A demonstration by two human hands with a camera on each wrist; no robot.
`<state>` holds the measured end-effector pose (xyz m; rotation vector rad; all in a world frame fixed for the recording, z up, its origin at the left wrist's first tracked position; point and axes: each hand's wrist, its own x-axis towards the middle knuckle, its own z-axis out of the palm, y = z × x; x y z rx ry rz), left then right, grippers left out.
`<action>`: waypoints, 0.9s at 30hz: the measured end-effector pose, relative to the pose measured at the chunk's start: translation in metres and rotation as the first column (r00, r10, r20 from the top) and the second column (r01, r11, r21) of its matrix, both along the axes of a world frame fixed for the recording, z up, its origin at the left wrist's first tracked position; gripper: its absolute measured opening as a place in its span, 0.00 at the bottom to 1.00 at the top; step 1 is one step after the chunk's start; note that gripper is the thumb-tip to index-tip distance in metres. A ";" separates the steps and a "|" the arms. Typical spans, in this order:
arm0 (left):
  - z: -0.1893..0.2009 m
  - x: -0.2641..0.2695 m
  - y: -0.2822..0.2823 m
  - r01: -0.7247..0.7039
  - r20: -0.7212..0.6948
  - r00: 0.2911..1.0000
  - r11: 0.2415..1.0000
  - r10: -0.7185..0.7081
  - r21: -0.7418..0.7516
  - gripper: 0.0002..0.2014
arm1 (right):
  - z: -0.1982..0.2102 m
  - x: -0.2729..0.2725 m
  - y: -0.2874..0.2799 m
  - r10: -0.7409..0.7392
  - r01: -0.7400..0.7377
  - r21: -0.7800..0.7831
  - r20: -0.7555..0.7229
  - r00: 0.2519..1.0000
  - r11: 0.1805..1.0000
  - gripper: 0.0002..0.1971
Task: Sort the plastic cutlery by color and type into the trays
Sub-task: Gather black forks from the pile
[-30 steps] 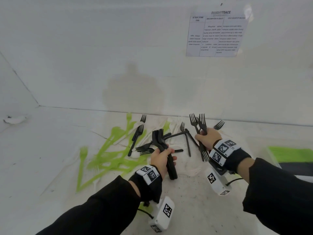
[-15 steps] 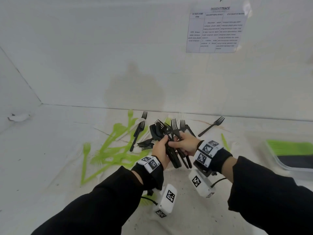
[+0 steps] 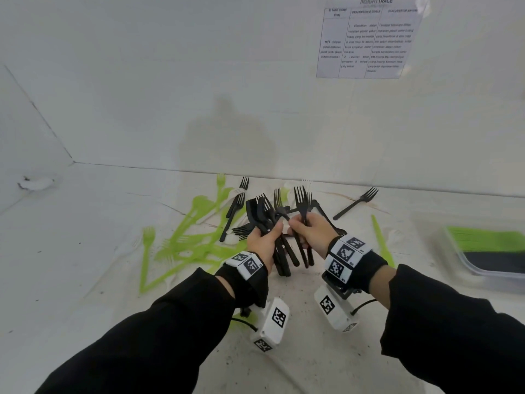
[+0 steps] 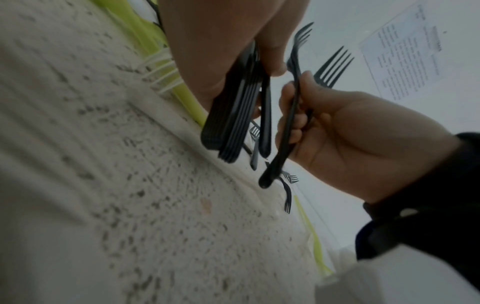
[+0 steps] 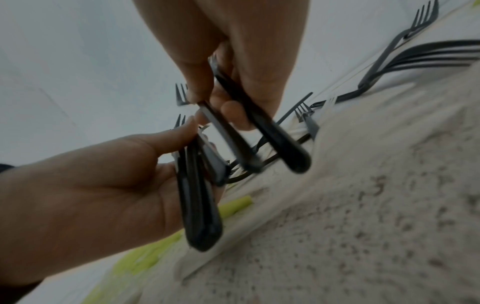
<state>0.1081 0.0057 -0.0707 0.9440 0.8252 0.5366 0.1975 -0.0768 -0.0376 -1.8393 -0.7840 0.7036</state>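
Forks in hand: black plastic forks (image 3: 279, 231) sit in two bunches held tines-up over the cloth, at about 6 o'clock from the scattered pile.
Left hand: left hand (image 3: 262, 245) is curled round a stacked bundle of black fork handles (image 4: 228, 123), thumb across the front.
Right hand: right hand (image 3: 312, 233) grips a few more black forks (image 5: 259, 127), fingers wrapped round the handles, its fingertips touching the left bundle; my reading is that it is passing its forks across to join the stack.
Loose black forks: several lie on the cloth at 12 o'clock behind the hands, and one black fork (image 3: 356, 203) lies alone at 2 o'clock.
Green cutlery: lime-green forks (image 3: 181, 243) lie scattered from 9 to 11 o'clock, unsorted; one green piece (image 3: 382, 240) lies at 3 o'clock, just beside the right wrist.
White cutlery: pale pieces show faintly under the pile; I cannot tell their type.
Tray: clear tray (image 3: 466, 268) at 3 o'clock, well apart, already holds a green stack and a black stack side by side.
Progress: partly done, judging by the filled tray; black forks are being gathered, and the green and white pieces are left.
Notice: printed sheet (image 3: 366, 38) is on the wall at 1 o'clock.
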 end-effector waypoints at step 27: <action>-0.004 -0.014 -0.005 0.030 0.014 0.999 0.995 -0.029 -0.100 0.17 | -0.003 -0.031 0.006 -0.133 0.134 0.000 0.119 0.984 0.991 0.05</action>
